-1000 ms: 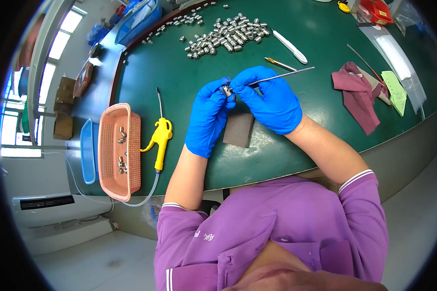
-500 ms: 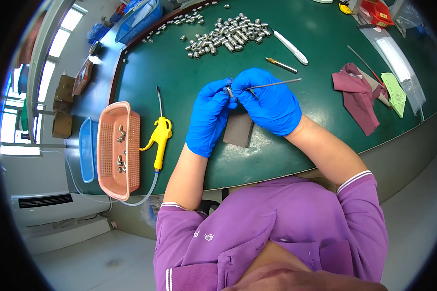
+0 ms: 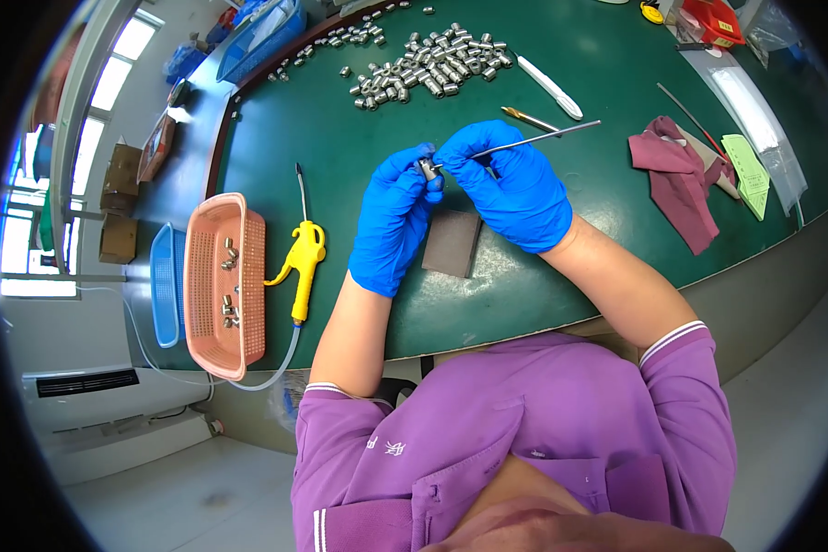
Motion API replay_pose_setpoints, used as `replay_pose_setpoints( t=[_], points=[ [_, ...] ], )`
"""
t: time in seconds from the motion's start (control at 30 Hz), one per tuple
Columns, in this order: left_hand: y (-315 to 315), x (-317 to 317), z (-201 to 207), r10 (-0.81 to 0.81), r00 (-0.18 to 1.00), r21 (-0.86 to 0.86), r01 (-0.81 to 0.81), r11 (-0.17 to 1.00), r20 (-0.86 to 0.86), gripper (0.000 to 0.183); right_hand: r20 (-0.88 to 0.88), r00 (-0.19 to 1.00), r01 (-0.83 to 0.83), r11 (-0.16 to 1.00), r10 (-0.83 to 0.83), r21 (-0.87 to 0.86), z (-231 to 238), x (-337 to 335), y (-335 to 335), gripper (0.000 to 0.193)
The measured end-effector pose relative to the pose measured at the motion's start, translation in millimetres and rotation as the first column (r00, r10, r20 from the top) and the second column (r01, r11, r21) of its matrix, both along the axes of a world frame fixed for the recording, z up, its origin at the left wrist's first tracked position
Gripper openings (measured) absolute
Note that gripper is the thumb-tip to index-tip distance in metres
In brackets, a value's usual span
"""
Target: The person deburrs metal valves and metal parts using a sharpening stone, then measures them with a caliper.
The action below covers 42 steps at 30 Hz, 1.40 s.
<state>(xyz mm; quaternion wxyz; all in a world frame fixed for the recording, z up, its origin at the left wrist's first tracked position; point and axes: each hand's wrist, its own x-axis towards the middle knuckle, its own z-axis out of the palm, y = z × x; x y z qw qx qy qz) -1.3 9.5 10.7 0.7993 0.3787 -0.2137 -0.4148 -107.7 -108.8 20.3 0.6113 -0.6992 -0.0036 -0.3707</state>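
Both my hands wear blue gloves and meet above the green table. My left hand (image 3: 395, 221) pinches a small metal cylinder (image 3: 428, 169) between thumb and fingers. Closed round a thin grey metal rod (image 3: 552, 134) is my right hand (image 3: 511, 189). One end of the rod points at the cylinder, and whether it enters is too small to tell; the other sticks out to the right. Below the hands a dark brown rectangular block (image 3: 451, 244) lies on the table. Beyond them is a heap of similar metal cylinders (image 3: 442, 64).
To the left stand a pink basket (image 3: 254, 304) holding a few cylinders, a blue tray (image 3: 164, 285) and a yellow air gun (image 3: 307, 253) with a hose. A white-handled tool (image 3: 552, 88) and a drill bit (image 3: 530, 120) lie ahead. At right is a maroon cloth (image 3: 676, 189).
My right hand has drawn slightly away from the left, and the rod's free end has swung up and to the right. The cylinder in my left hand shows more now.
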Motion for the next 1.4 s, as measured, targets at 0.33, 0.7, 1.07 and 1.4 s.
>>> replay_pose_setpoints(
  t=[0.33,0.7,1.07,1.4],
  points=[
    [-0.9,1.5,-2.1,-0.031,0.999,0.007,0.031,0.999,0.012,0.023,-0.006,1.000,0.005,0.964,-0.007,-0.265,-0.4,3.7,-7.2,0.006],
    [-0.9,-1.3,1.4,-0.003,1.000,0.015,0.003,1.000,-0.002,0.026,-0.042,0.999,-0.031,0.999,0.030,-0.024,-4.0,2.4,-3.5,0.009],
    [1.0,0.8,-1.7,-0.032,0.999,-0.021,0.032,0.999,0.017,0.026,-0.055,0.998,-0.014,0.986,0.004,-0.169,-1.8,3.2,-5.5,0.011],
    [-3.1,4.3,-5.3,-0.015,0.999,-0.008,0.015,1.000,0.032,0.031,0.145,0.985,0.107,0.989,-0.092,-0.099,1.3,8.8,-14.7,0.007]
  ],
)
